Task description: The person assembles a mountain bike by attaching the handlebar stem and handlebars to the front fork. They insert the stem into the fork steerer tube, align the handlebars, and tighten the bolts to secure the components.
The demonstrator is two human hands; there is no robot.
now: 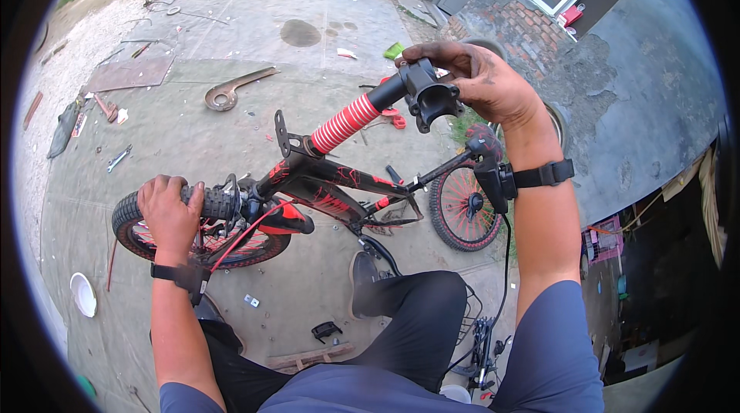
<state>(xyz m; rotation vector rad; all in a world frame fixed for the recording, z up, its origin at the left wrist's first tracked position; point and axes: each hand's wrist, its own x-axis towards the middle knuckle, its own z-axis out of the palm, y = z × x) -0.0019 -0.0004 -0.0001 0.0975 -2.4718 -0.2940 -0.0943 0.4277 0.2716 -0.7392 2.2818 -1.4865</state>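
Observation:
A small black bicycle with red markings stands tilted in front of me, its frame [327,174] reaching toward the rear wheel [467,209] with red spokes. My left hand [171,211] lies over the knobbly front tyre [214,208], fingers curled round the tread. At the top of the steerer tube, above a stack of red-and-white striped spacers [345,124], sits a black handlebar stem [432,95] with an open clamp. My right hand [492,83] grips this stem, thumb and fingers on either side. A red cable [250,232] loops down beside the front fork.
Spread over the ground are a spanner [119,158], a curved rusty metal piece [235,91], a white bowl [83,295] and a black bracket [326,330]. Levers with cables [482,347] lie by my right knee. A grey wall [647,112] rises on the right.

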